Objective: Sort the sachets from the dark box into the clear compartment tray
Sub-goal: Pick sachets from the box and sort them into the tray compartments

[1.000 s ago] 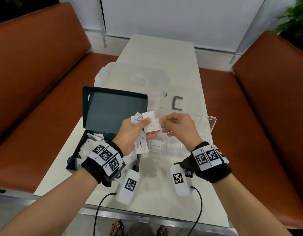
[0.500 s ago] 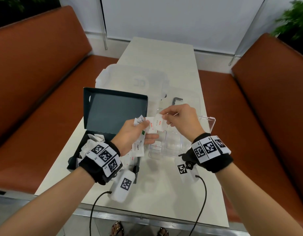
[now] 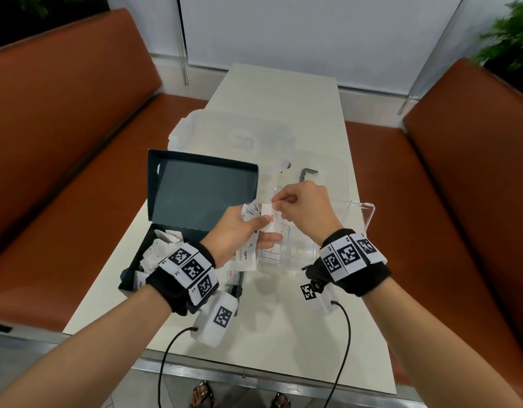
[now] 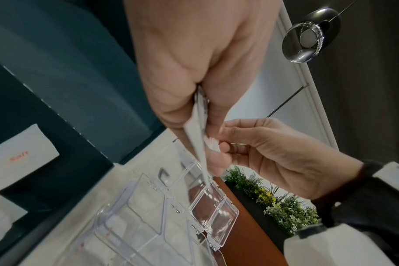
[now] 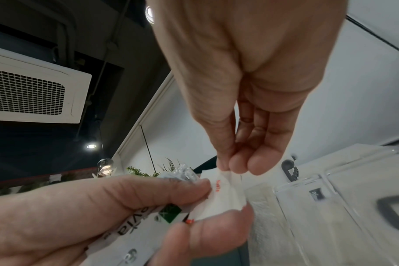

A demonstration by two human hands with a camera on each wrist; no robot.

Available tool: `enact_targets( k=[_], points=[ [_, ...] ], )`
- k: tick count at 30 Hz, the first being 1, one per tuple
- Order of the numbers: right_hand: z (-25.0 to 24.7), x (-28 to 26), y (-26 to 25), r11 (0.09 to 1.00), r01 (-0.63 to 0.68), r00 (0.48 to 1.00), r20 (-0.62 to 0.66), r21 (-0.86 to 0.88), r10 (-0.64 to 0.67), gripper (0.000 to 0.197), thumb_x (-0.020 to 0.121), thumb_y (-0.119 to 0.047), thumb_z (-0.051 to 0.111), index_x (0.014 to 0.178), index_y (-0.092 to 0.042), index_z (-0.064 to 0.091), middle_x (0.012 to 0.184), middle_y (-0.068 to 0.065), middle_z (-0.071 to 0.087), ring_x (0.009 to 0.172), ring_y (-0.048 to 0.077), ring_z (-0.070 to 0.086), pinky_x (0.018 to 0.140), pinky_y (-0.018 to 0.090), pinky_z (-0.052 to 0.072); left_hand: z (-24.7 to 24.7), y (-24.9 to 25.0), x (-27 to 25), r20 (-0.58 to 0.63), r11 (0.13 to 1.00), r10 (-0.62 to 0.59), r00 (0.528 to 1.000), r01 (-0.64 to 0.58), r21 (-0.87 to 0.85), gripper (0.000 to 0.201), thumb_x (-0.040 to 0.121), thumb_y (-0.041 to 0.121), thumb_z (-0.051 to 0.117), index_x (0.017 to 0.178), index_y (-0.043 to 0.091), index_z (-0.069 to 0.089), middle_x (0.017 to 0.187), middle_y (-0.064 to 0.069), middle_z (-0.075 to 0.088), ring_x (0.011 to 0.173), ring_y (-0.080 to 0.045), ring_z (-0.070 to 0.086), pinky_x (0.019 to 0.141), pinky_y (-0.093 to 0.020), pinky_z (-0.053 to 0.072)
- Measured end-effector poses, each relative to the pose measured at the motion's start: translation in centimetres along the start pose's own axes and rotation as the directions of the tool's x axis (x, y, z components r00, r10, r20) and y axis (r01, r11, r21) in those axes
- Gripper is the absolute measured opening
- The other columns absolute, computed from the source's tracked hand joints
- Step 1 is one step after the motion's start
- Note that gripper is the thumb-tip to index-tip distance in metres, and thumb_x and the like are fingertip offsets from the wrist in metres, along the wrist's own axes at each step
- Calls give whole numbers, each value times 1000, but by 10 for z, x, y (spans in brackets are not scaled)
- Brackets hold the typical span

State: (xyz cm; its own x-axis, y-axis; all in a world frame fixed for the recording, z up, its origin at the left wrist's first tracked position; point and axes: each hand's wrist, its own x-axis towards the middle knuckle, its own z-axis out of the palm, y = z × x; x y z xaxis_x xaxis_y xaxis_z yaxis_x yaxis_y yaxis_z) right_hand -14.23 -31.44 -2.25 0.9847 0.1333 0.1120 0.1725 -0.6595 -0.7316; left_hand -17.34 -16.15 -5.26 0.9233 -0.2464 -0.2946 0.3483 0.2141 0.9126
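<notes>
Hands meet over the clear compartment tray (image 3: pixel 360 213), centre of frame.
Left hand (image 3: pixel 236 231) grips a bunch of sachets (image 3: pixel 251 213); right hand (image 3: pixel 304 210) pinches the salt sachet (image 3: pixel 269 222); dark box (image 3: pixel 195 195) stands left.

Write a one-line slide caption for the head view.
Left hand holds a bunch of sachets while right hand pinches a salt sachet above the clear compartment tray.

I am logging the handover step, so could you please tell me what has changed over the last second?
The right hand rose slightly and now pinches the top edge of the salt sachet, drawing it from the bundle. The left hand still grips the bundle over the dark box; the clear tray has not moved.
</notes>
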Motion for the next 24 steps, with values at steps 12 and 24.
enact_targets(
  k=[12, 24],
  points=[
    [0, 4, 7, 999, 0, 997, 74, -34, 3, 7, 84, -16, 69, 87, -18, 76, 80, -5, 69, 70, -3, 57, 61, -3, 37, 2, 1, 0, -8, 997, -12, 1000, 13, 83, 22, 96, 8, 57, 114, -5, 58, 103, -20, 69, 85, -32, 73, 65, -31, 60],
    [57, 7, 56, 866, -290, 944, 30, -407, 330, 18, 90, -24, 56, 95, -23, 73, 97, -2, 71, 98, 23, 60, 90, 37, 32, -22, 1, -1, -188, 994, -10, 982, 30, 104, 18, 97, 3, 53, 112, -5, 61, 100, -26, 69, 77, -26, 73, 64, -28, 60]
  ],
)
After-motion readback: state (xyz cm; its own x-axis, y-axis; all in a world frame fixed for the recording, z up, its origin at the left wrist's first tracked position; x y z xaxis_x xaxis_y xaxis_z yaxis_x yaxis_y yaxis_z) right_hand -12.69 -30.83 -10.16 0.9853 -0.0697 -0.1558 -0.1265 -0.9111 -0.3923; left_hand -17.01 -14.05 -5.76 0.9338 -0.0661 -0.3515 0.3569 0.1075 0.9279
